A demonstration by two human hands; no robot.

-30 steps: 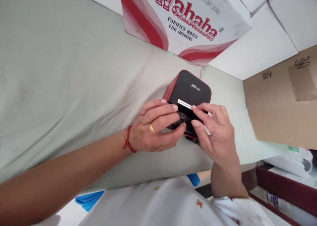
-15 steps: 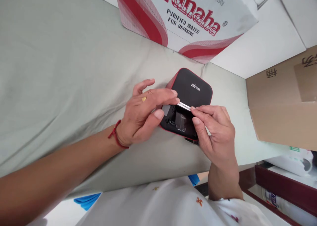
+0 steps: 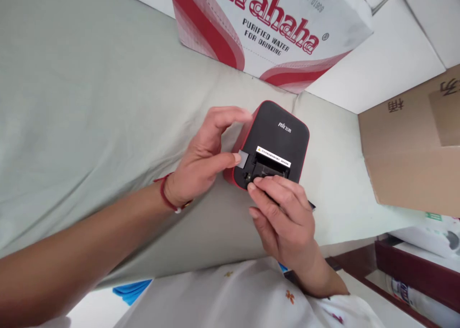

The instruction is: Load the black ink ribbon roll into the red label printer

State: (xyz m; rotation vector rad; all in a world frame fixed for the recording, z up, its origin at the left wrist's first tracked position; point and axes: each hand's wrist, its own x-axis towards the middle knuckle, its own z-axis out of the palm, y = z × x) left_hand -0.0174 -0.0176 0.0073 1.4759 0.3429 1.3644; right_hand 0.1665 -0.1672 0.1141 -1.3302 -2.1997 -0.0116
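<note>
Left hand (image 3: 199, 161) on device (image 3: 275, 132) (black-topped)

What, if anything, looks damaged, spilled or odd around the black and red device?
Nothing stands out as damaged or spilled. Only the pale green cloth left of the device is wrinkled, so it looks slightly untidy.

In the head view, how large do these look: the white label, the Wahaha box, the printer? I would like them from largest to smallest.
1. Wahaha box, cut off by the frame
2. Printer, partly behind the right hand
3. White label
</note>
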